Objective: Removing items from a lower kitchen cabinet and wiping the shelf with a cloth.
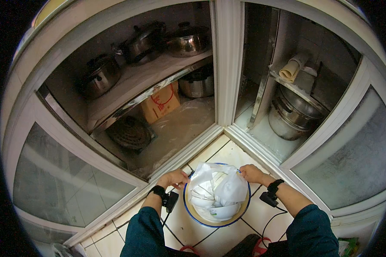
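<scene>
An enamel basin (233,221) with a blue rim is low in front of me, over the tiled floor. Inside it are white bowls (224,212), one bearing a small printed pattern, partly covered by a white translucent plastic bag (230,186). My left hand (175,178) is at the basin's left rim, fingertips pinching the bag's edge. On the opposite side, my right hand (251,174) has its fingers closed on the bag's edge by the rim. The bag hides part of the stacked dishes.
Sliding-door cabinets meet in a corner ahead. Steel pots (187,41) line the left shelf, above a cardboard box (160,103) and a dark coiled object (130,133). A steamer pot (292,112) sits at right, below a rolled cloth-like item (290,70). Frosted panels (344,151) flank the openings.
</scene>
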The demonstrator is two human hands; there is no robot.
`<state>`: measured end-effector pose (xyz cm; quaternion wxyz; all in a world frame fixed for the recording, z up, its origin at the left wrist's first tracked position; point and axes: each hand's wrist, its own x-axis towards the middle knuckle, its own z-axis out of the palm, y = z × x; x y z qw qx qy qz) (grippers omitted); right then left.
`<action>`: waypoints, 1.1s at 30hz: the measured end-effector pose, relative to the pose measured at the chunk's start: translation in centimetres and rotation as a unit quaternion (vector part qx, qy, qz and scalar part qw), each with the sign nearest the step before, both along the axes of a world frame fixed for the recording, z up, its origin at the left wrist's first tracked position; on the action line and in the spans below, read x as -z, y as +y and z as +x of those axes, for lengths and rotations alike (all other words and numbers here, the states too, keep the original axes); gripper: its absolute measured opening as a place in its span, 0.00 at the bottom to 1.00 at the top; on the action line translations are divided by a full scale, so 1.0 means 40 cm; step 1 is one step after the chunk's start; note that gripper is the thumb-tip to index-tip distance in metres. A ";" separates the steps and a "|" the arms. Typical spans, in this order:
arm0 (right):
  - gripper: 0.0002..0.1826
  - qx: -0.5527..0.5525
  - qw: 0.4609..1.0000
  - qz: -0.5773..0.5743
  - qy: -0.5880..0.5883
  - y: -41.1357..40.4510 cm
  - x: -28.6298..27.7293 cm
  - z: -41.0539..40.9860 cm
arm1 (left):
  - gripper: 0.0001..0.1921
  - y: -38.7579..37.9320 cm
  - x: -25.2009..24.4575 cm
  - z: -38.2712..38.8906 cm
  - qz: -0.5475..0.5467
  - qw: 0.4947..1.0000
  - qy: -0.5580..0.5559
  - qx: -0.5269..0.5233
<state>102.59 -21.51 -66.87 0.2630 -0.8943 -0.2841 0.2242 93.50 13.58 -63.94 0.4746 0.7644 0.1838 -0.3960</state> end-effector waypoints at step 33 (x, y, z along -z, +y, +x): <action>0.08 -0.007 0.997 -0.072 0.006 0.008 -0.025 -0.007 | 0.08 0.025 0.075 0.012 0.010 1.000 0.001 0.026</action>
